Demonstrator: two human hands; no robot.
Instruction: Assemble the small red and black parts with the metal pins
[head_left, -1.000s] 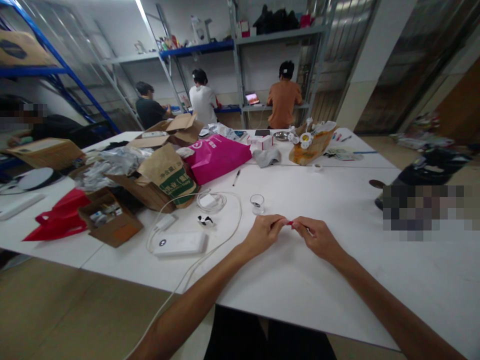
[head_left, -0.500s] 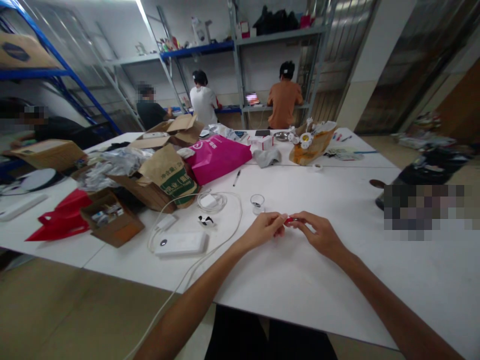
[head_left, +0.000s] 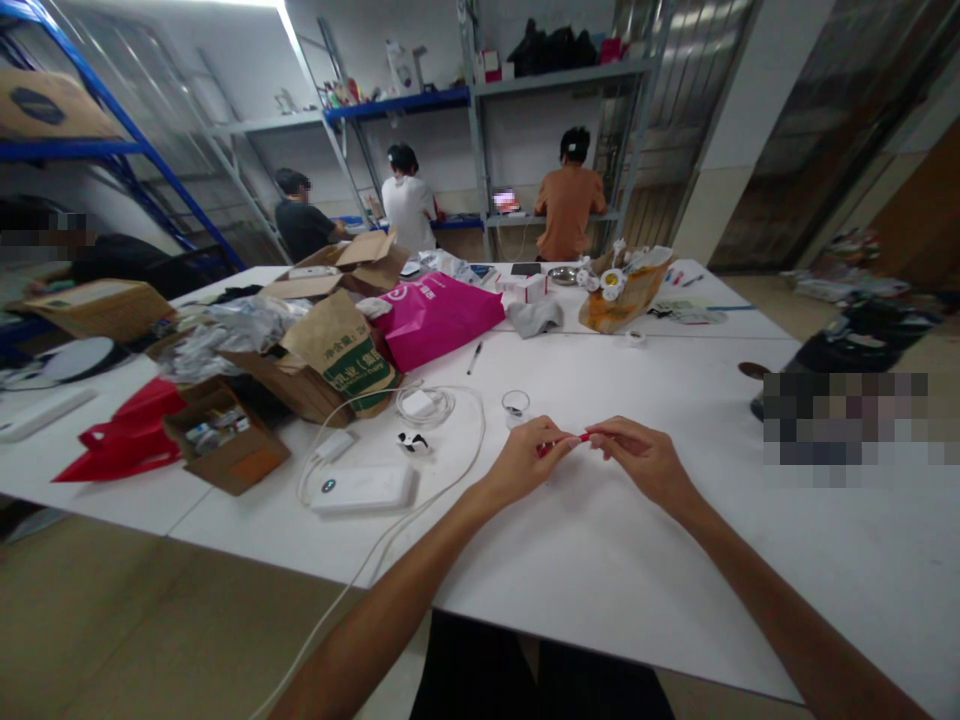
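Observation:
Above the white table [head_left: 600, 560], a small slim red item [head_left: 585, 438] spans the gap between my two hands. My left hand [head_left: 525, 460] pinches it with thumb and fingers, which cover part of it. The fingertips of my right hand [head_left: 642, 458] are closed at its other end. What kind of item it is, I cannot make out. Just beyond my left hand stands a small clear cup [head_left: 516, 404] with something dark in it. A black-and-white small object [head_left: 413, 442] lies farther left, near a white power bank [head_left: 364, 489].
A white cable [head_left: 481, 440] loops across the table and off its front edge. Left stand a small open carton [head_left: 247, 462], a red bag [head_left: 124, 440], a brown paper bag [head_left: 345, 355] and a magenta bag [head_left: 442, 320]. A pen [head_left: 475, 358] lies mid-table. Several people sit farther back.
The red item has turned and shows as a thin strip between my fingertips. My left-hand fingers have curled differently around it, and my right fingers have straightened somewhat.

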